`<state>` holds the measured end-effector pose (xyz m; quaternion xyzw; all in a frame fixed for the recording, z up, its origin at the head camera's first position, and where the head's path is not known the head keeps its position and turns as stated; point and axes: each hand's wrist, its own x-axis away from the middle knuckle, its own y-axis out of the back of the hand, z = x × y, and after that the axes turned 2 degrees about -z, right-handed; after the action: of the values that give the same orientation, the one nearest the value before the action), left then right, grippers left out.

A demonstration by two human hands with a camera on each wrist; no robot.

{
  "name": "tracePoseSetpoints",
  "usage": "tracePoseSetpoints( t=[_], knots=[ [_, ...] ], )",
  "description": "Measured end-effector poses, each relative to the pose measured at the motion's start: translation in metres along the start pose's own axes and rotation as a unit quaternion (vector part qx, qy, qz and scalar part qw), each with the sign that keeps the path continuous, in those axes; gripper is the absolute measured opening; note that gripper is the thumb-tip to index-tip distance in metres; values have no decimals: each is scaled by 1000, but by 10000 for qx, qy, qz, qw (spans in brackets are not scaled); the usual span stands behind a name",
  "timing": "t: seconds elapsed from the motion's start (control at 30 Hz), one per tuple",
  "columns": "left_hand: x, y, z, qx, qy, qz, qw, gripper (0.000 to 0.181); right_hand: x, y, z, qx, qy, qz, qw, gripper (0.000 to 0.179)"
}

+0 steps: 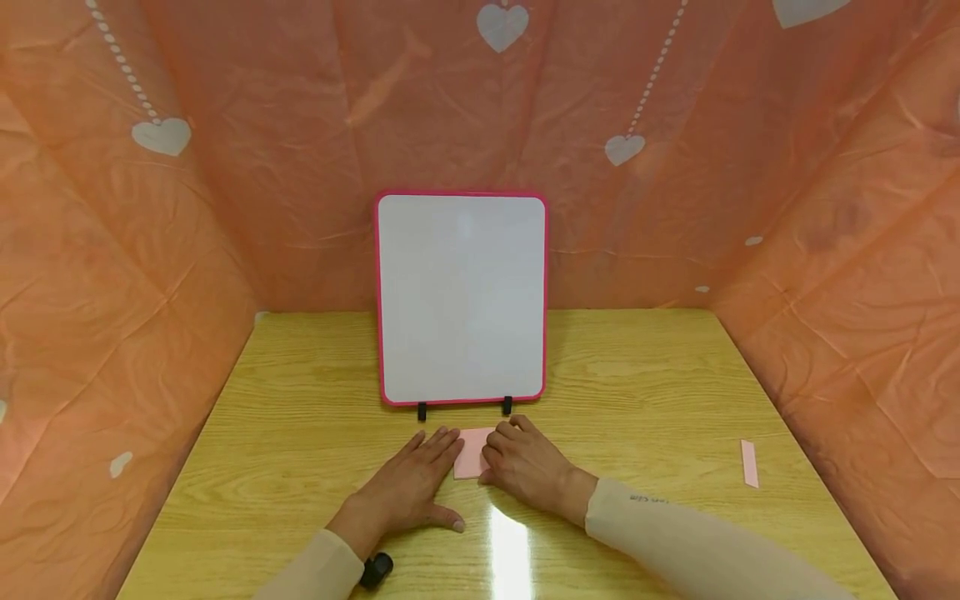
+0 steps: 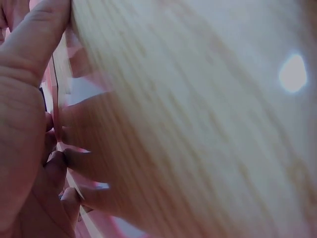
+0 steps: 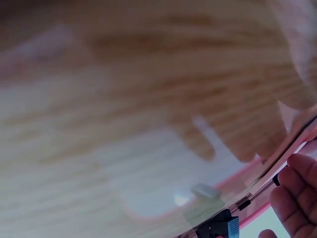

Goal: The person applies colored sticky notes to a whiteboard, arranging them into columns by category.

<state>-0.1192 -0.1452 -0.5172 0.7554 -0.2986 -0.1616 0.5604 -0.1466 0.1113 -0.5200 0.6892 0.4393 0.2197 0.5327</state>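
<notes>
A small pink paper [image 1: 471, 454] lies on the table in front of the whiteboard, between my two hands. My left hand [image 1: 408, 483] is spread flat, its fingertips on the paper's left edge and its thumb pointing right over the tabletop. Across the paper's right side, my right hand [image 1: 528, 467] has curled fingers that grip that edge, with the thumb near the lower corner. These fingers hide the right part of the paper. In the left wrist view, the left thumb [image 2: 37, 39] shows large; in the right wrist view, curled right fingers [image 3: 297, 193] show at the corner.
A whiteboard [image 1: 462, 300] with a pink frame stands upright behind the paper on small black feet [image 1: 422, 412]. A narrow pink strip [image 1: 750, 463] lies at the table's right. A black object [image 1: 377, 570] sits by the left wrist. Orange cloth [image 1: 300, 167] surrounds the wooden table [image 1: 637, 392].
</notes>
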Motion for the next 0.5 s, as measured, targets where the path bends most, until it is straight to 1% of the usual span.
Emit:
tracePoseSetpoints(
  t=[0.1, 0.27, 0.4, 0.5],
  knots=[
    [0, -1, 1, -5, -3, 1, 10000, 115, 0, -1, -1, -99, 20, -118, 9999, 34],
    [-2, -3, 3, -38, -40, -1, 10000, 115, 0, -2, -1, 64, 158, -348, 9992, 16],
    [-3, -5, 3, -97, 5, 53, 9999, 115, -2, -2, 0, 221, 344, -487, 9980, 12],
    [-2, -4, 2, -123, 38, 63, 9999, 115, -5, -1, 2, 358, 381, -476, 9975, 10]
  ],
)
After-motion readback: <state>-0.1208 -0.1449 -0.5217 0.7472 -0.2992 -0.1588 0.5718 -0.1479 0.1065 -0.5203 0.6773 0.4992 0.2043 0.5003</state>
